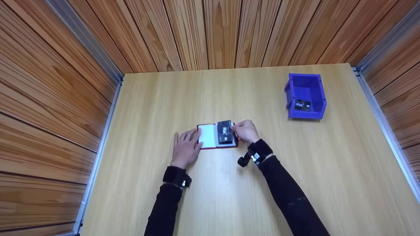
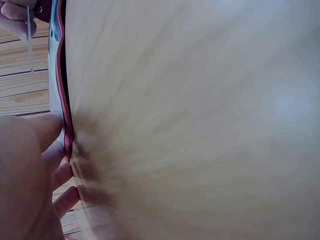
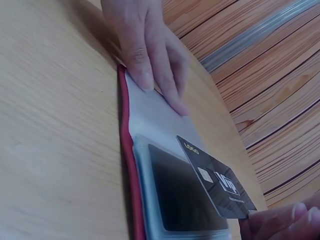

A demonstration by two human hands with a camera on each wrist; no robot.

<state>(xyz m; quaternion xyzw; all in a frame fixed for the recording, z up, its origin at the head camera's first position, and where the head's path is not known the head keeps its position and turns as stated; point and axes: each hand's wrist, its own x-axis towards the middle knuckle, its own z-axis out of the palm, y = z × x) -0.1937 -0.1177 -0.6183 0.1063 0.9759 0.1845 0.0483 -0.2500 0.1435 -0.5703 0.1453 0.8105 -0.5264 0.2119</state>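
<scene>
Left hand fairly straight-fingered; right hand pinches

On my feed I read the card as smooth black plastic with a slight gloss and a metallic-looking chip, while the holder has a smooth, leather-like red cover and a shiny, see-through plastic pocket. I make out the bin as smooth, hard plastic, and the table as pale wood grain, smooth with a soft sheen. I also get boards in streaked wood grain, rails of silvery metal, sleeves of matt black cloth and straps of matt, fabric-like stuff.
</scene>
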